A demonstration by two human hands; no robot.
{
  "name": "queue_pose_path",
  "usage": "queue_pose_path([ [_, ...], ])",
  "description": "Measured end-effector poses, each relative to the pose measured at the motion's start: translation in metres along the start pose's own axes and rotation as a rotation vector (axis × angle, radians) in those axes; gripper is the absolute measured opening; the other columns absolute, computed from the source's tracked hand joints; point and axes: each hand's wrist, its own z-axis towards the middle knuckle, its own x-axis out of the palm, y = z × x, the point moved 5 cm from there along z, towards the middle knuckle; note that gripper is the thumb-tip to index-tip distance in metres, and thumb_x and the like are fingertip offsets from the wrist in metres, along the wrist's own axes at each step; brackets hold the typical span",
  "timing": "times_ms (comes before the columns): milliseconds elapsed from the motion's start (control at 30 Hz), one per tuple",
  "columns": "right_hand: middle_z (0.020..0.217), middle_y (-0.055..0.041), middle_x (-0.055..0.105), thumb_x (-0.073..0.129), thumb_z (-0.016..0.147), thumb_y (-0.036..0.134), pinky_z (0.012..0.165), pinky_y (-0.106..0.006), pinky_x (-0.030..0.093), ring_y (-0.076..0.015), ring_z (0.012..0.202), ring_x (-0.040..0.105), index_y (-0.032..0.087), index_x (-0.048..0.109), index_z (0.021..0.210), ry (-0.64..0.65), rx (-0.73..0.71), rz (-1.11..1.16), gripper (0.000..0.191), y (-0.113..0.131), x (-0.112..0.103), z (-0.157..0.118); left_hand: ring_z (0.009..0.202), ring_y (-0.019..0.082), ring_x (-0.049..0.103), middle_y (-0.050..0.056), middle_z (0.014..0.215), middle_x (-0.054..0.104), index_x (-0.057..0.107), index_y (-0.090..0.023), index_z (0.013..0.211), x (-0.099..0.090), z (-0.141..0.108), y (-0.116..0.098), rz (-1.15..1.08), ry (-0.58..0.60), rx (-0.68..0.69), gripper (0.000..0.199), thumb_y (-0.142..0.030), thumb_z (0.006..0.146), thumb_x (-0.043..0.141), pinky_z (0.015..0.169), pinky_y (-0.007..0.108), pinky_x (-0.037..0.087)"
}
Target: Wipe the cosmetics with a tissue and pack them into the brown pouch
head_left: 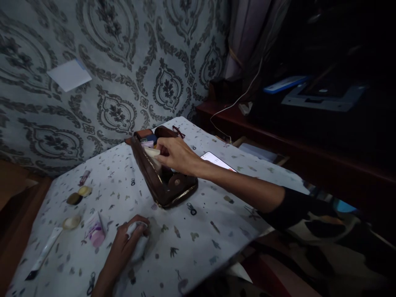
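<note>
A brown zippered handbag (145, 167) lies unzipped on the table, with several items inside. Over its opening, my right hand (173, 154) is closed in a pinch on a flat cream-coloured item (152, 152), whose kind I cannot make out. Just behind it a pale lilac item (147, 144) shows in the bag. My left hand (131, 237) rests on the table in front of the bag, its fingers closed round a crumpled white cloth (139, 243).
Left on the table are a pink-and-white squeeze tube (95, 231), a white tube with black cap (45, 253), a round pale item (71, 222), an open compact (79, 194) and a small pink tube (84, 177). A lit phone (216, 161) and eyeglasses (178, 131) lie right.
</note>
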Motion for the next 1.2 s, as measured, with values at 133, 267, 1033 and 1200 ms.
queue_pose_path([
  [133, 0.068, 0.0023, 0.059, 0.062, 0.079, 0.011, 0.063, -0.024, 0.032, -0.0135, 0.067, 0.053, 0.017, 0.058, 0.077, -0.018, -0.067, 0.024, 0.008, 0.003, 0.002, -0.01, 0.073, 0.021, 0.064, 0.005, 0.073, 0.069, 0.068, -0.018, 0.09, 0.001, -0.002, -0.005, 0.006, 0.001, 0.008, 0.043, -0.053, 0.094, 0.044, 0.072, 0.029, 0.047],
  [267, 0.067, 0.0031, 0.057, 0.062, 0.081, 0.012, 0.062, -0.024, 0.031, -0.0126, 0.065, 0.052, 0.017, 0.056, 0.077, -0.05, -0.083, 0.023, 0.009, 0.004, 0.004, -0.016, 0.073, 0.021, 0.063, 0.004, 0.074, 0.068, 0.067, -0.018, 0.09, 0.002, -0.002, -0.006, 0.002, 0.013, 0.013, 0.043, -0.053, 0.095, 0.043, 0.072, 0.029, 0.046],
  [1033, 0.11, -0.0106, 0.059, 0.05, 0.096, 0.023, 0.08, -0.031, 0.045, -0.0236, 0.103, 0.055, 0.017, 0.057, 0.128, -0.009, -0.083, -0.572, 0.033, 0.002, 0.01, -0.023, 0.075, 0.019, 0.064, 0.003, 0.076, 0.069, 0.065, -0.02, 0.09, 0.003, -0.006, -0.011, 0.009, 0.013, 0.059, 0.041, -0.052, 0.097, 0.041, 0.074, 0.028, 0.047],
  [1200, 0.118, -0.0133, 0.058, 0.046, 0.099, 0.025, 0.08, -0.032, 0.045, -0.0261, 0.113, 0.053, 0.017, 0.054, 0.13, 0.032, -0.022, -0.698, 0.033, 0.005, 0.015, -0.019, 0.077, 0.019, 0.064, 0.003, 0.079, 0.069, 0.063, -0.02, 0.09, 0.004, -0.008, -0.01, 0.011, 0.027, 0.084, 0.04, -0.051, 0.098, 0.04, 0.076, 0.028, 0.046],
])
